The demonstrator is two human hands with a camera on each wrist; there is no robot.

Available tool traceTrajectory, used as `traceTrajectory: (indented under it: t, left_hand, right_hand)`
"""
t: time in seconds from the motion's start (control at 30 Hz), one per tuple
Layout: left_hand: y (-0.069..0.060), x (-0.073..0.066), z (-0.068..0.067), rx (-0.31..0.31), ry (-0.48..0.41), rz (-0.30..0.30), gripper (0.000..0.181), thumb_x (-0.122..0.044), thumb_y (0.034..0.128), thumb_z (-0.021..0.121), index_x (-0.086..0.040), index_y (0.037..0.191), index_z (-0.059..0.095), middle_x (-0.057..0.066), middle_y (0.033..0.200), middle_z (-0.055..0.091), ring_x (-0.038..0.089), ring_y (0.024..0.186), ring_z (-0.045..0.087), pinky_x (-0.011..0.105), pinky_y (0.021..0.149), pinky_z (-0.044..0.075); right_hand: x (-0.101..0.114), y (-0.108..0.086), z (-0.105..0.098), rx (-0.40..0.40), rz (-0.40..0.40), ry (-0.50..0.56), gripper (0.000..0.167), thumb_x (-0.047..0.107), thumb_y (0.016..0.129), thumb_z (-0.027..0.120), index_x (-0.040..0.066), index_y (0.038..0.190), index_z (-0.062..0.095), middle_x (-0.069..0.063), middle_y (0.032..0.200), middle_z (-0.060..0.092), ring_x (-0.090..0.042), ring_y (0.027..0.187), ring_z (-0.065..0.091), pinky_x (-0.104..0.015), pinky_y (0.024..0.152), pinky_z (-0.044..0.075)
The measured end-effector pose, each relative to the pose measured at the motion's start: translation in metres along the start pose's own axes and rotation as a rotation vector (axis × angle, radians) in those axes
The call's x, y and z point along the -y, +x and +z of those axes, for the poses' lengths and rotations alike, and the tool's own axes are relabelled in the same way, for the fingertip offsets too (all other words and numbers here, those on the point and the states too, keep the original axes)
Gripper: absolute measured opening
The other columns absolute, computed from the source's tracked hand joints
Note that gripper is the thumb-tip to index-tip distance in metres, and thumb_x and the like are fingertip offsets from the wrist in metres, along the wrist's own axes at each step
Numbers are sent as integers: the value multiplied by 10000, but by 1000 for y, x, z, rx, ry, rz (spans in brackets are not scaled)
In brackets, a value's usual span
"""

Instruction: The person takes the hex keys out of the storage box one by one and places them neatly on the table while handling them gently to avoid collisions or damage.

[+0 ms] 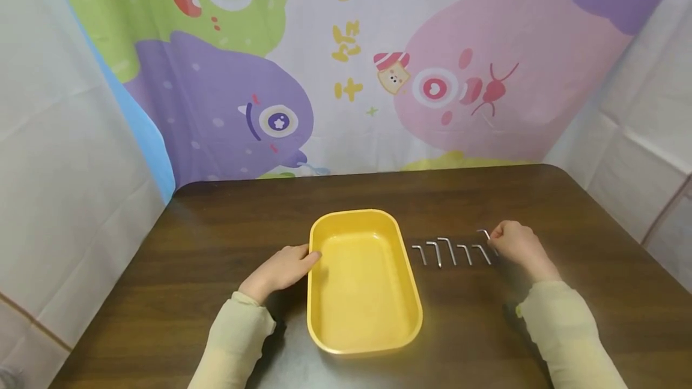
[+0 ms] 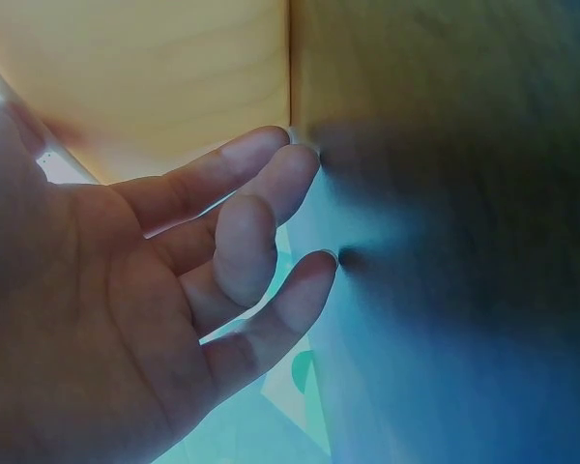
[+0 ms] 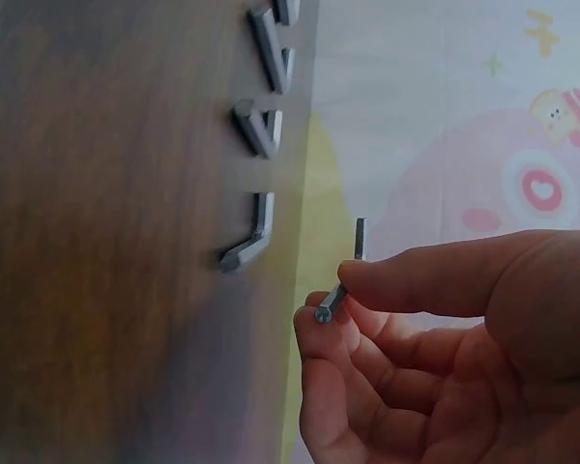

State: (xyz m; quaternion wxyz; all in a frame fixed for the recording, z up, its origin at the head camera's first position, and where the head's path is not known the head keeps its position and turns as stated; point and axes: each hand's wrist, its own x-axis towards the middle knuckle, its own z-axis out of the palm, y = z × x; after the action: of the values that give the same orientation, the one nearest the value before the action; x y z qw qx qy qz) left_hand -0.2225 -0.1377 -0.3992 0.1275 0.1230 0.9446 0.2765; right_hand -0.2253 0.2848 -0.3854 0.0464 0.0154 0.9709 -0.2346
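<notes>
A deep yellow plastic tray (image 1: 364, 293) sits on the table. At its left side my left hand (image 1: 283, 266) holds the rim, thumb over the edge and fingers along the outer wall; in the left wrist view those fingers (image 2: 300, 174) reach down to the tabletop. To the right of the tray, my right hand (image 1: 516, 245) pinches an L-shaped hex key (image 3: 333, 302) between thumb and fingers, held off the table. Several more silver hex keys (image 1: 447, 250) of differing lengths lie in a row between tray and right hand, short arms at the far end.
The dark brown wooden table (image 1: 243, 215) has rounded far corners. Behind it hangs a cartoon-printed curtain (image 1: 351, 131), and pale cloth walls (image 1: 65, 155) stand on both sides. Nothing is visible inside the tray.
</notes>
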Motion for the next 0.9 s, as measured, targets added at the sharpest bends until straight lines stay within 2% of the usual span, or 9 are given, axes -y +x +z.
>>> traceTrajectory:
  t: [0.1,0.33,0.5,0.63,0.77,0.9]
  left_hand:
    - [0,1,1,6,-2,-6,342,-398,929,368,-188,1083,589,2,1015,619,152,924,564,393,836,428]
    - [0,1,2,10,-3,-8,342,-394,926,369,-180,1077,590,-1,978,616,141,877,553,384,823,428]
    - [0,1,2,9,-6,-1,335,-386,926,369,-181,1071,592,-2,972,616,140,872,551,382,816,428]
    - [-1,2,2,9,-5,7,350,-388,930,365,-180,1103,587,-1,996,618,144,890,556,384,813,431]
    - [0,3,2,13,-4,17,359,-392,935,362,-178,1124,579,-2,991,619,146,870,556,374,788,434]
    - [0,2,1,10,-7,14,339,-395,932,369,-182,1081,587,-9,943,613,146,820,540,360,759,428]
  right_hand:
    - [-4,0,2,28,21,0,142,146,813,516,21,782,576,-98,779,580,-255,719,527,-384,635,403]
    - [-12,1,5,36,44,-5,130,141,774,515,37,735,582,-26,652,554,-217,672,523,-344,599,385]
    - [-14,1,6,86,65,23,122,135,748,490,79,646,525,17,575,518,-168,580,474,-307,559,363]
    - [-16,2,8,122,66,50,226,146,790,492,122,566,465,43,522,480,-136,516,424,-291,548,352]
    - [-19,5,11,122,65,59,313,150,819,507,150,516,426,62,481,433,-118,486,396,-282,537,338]
    - [-20,5,10,109,67,61,242,154,814,529,99,579,506,45,523,488,-135,534,447,-288,552,356]
